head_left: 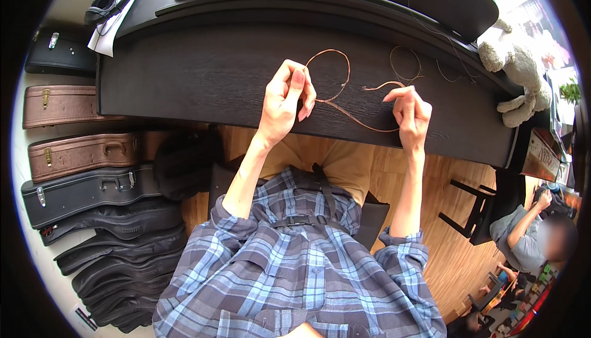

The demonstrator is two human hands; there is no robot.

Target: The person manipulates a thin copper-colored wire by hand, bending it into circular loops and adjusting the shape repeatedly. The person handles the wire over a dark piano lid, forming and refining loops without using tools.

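Wire, thin and copper-coloured, spans the gap between my two hands, over the near half of the black desk. My left hand is nearly closed, thumb upright, with the wire pinched against curled fingers. My right hand is curled as well and has hold of the wire farther right; a short, bent end sticks out leftward past its fingers. I cannot tell whether the wire touches the desk.

Between my hands it makes a round loop, crosses itself by my left fingers and sags nearer me on its way right. I judge it almost weightless but springy, likely to kink if bent sharply and to slide through a loose pinch. The crossing and a spot just behind the loose end look the best places to grip.

Beyond my right hand, a finer strand lies looped on the desk; farther right sits a plush toy. Headphones rest at the far left.
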